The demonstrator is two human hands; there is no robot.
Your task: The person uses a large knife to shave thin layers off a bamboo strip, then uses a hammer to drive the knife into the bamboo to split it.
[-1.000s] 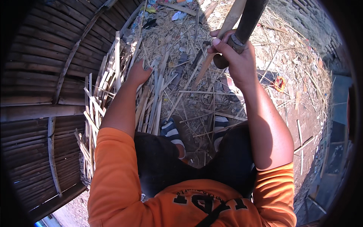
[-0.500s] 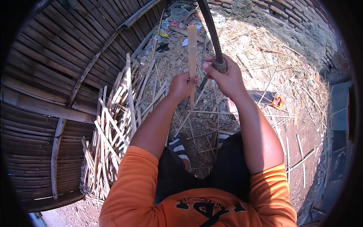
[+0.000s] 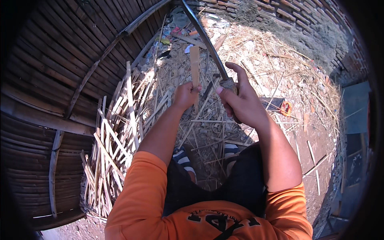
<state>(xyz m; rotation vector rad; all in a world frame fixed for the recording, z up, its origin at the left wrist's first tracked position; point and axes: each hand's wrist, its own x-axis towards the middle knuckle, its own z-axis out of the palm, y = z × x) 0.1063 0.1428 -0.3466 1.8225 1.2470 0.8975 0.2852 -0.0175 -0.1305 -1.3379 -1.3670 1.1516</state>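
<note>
My left hand (image 3: 185, 95) is closed round the lower part of a flat pale strip of split bamboo or wood (image 3: 194, 66), which stands nearly upright. To the right, my right hand (image 3: 242, 96) grips the handle (image 3: 229, 85) of a machete with a long dark blade (image 3: 208, 42). Its index finger is raised off the handle. The blade slants up and to the left, and its tip runs toward the top edge of the view. Strip and blade are apart, the blade crossing above the strip's top end.
A heap of long split strips (image 3: 108, 148) leans at my left, beside a slatted bamboo wall (image 3: 48, 72). Shavings and litter (image 3: 256, 52) cover the ground up to a brick wall (image 3: 296, 16). At right lies a dark flat tool with an orange handle (image 3: 285, 108), perhaps a saw.
My right hand has lowered slightly, and the machete blade has tilted over to the left. The index finger has lifted. My left hand and the strip have shifted a little left and down.
</note>
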